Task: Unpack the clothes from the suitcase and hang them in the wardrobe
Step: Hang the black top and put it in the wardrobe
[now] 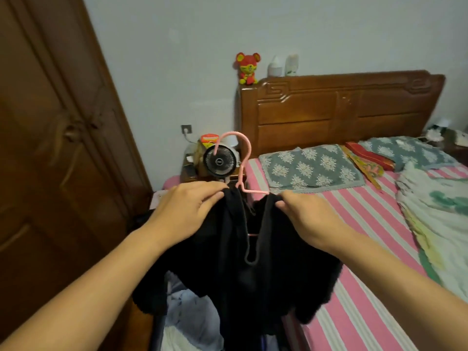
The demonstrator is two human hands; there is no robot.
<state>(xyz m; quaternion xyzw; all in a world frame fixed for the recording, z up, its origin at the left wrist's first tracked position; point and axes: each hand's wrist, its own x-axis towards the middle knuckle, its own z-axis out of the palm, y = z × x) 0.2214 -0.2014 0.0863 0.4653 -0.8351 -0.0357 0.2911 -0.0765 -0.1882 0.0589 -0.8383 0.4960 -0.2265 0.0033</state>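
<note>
Head view: your left hand [188, 211] grips the left shoulder of a black fleece garment [243, 274], fingers curled over the fabric at the neckline. Your right hand [307, 219] pinches the right shoulder of the same garment, thumb and fingers closed on the cloth. The garment hangs between your two hands, held up in the air in front of you, with its lower part dropping toward the bottom edge of the view. A pink hanger [240, 158] sits inside the garment; its hook rises above the collar between your hands, and part of its bar shows through the open neck.

Below the garment, at the bottom edge of the view, light-coloured clothes [187, 315] lie in a pile; the container holding them cannot be identified. The wardrobe [58, 138], with dark wooden doors that are closed, stands at the left. A bed [359, 312] with a pink-and-white striped sheet runs along the right, its carved wooden headboard [342, 110] against the wall. A small round fan [219, 160] stands on the nightstand beside the bed's head corner, directly behind the hanger hook. A red plush toy [248, 68] sits on the headboard's left end.
</note>
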